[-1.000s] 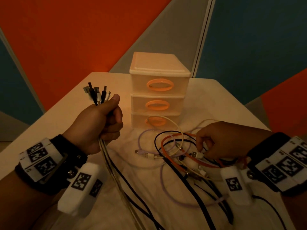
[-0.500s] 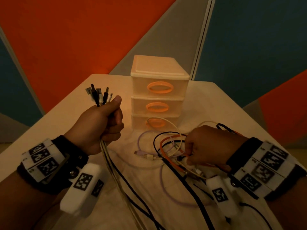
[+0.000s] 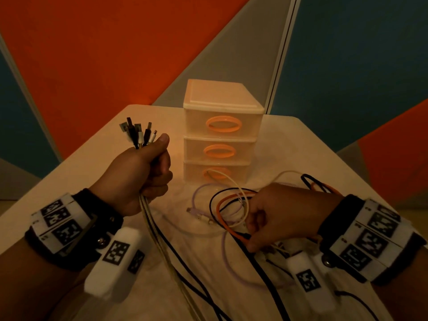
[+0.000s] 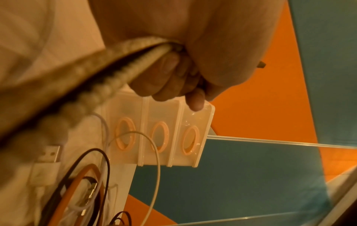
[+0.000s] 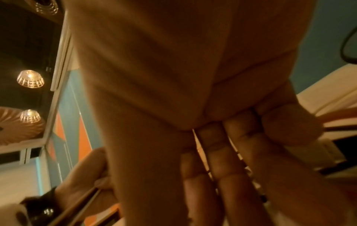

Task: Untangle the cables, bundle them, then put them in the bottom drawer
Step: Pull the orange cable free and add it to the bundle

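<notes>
Head view: the left hand [image 3: 136, 174] fists the gathered cable ends [image 3: 139, 135] upright; the right hand [image 3: 278, 216] pinches the orange cable [image 3: 225, 224] in the tangle [image 3: 222, 205] before the shut bottom drawer [image 3: 216, 173]. Draw it free slowly.

Left wrist view: fingers [image 4: 166, 79] wrap the braided cords [image 4: 92, 85].

Right wrist view: fingers [image 5: 216, 160] lie side by side; the pinch is probably out of frame.

Staged recording room, orange, teal and grey partition panels [image 3: 92, 54], white surface [image 3: 289, 144], woven pendant lamps [image 5: 30, 79] overhead.
</notes>
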{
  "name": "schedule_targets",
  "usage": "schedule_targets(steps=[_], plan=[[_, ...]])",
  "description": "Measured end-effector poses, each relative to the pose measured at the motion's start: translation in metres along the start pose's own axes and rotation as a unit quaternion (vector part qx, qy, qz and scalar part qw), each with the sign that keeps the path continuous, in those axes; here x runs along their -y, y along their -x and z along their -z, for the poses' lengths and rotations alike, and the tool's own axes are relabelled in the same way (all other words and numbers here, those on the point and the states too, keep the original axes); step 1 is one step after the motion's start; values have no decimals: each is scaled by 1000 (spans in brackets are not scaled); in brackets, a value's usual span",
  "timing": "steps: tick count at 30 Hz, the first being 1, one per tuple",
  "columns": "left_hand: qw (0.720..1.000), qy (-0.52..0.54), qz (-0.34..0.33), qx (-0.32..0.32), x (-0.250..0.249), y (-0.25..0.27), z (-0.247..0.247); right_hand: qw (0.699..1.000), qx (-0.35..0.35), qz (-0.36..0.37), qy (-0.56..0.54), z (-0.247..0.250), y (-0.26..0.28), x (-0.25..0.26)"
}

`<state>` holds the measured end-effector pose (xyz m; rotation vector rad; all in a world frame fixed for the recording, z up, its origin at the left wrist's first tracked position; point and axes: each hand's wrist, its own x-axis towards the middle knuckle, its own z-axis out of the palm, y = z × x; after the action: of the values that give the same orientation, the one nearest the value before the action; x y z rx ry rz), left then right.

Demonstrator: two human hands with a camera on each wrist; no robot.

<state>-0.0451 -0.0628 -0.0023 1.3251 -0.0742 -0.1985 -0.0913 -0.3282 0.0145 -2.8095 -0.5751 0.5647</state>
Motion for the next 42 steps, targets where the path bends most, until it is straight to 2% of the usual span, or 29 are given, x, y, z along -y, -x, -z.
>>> schedule_targets(steps=[5,8,10,12,14,15,18,20,23,25,27,29,31,36,39,42], plan=[[1000,6,5,1,-1,1,-1,1000,7,9,29,-5,-6,9],[1000,7,5,-2,-1,1,0,999,-31,-35,9,0,-1,4],[1000,8,3,-2,-2,0,0,997,-51,-56,-34,10,6,-4],[1000,14,2,0,-2,-1,1,988,-46,-29,-145,23,15,-10],[1000,21,1,2,-1,-1,2,958,-28,24,-285,34,25,-9],[1000,24,0,3,-1,-1,2,933,-24,50,-356,38,27,-6],[999,48,-2,5,-1,-1,0,836,-43,110,-536,41,22,10],[997,80,-5,8,-2,0,-1,799,-89,128,-580,36,11,26],[994,110,-15,8,-2,1,-3,814,-211,137,-524,19,-8,54],[995,103,-15,3,-1,0,-4,816,-325,133,-460,3,-22,72],[996,89,-14,-6,-1,0,-4,785,-453,117,-406,-12,-36,85],[997,80,-15,-17,1,-1,-3,751,-528,90,-385,-22,-50,93],[996,80,-15,-23,2,-2,-2,735,-519,75,-430,-27,-60,96],[997,78,-11,-19,2,-4,0,683,-408,114,-595,-29,-77,80],[997,76,-9,-13,2,-4,0,648,-418,84,-631,-21,-81,59],[998,64,-8,-10,4,-3,-3,622,-410,92,-660,-17,-78,51]])
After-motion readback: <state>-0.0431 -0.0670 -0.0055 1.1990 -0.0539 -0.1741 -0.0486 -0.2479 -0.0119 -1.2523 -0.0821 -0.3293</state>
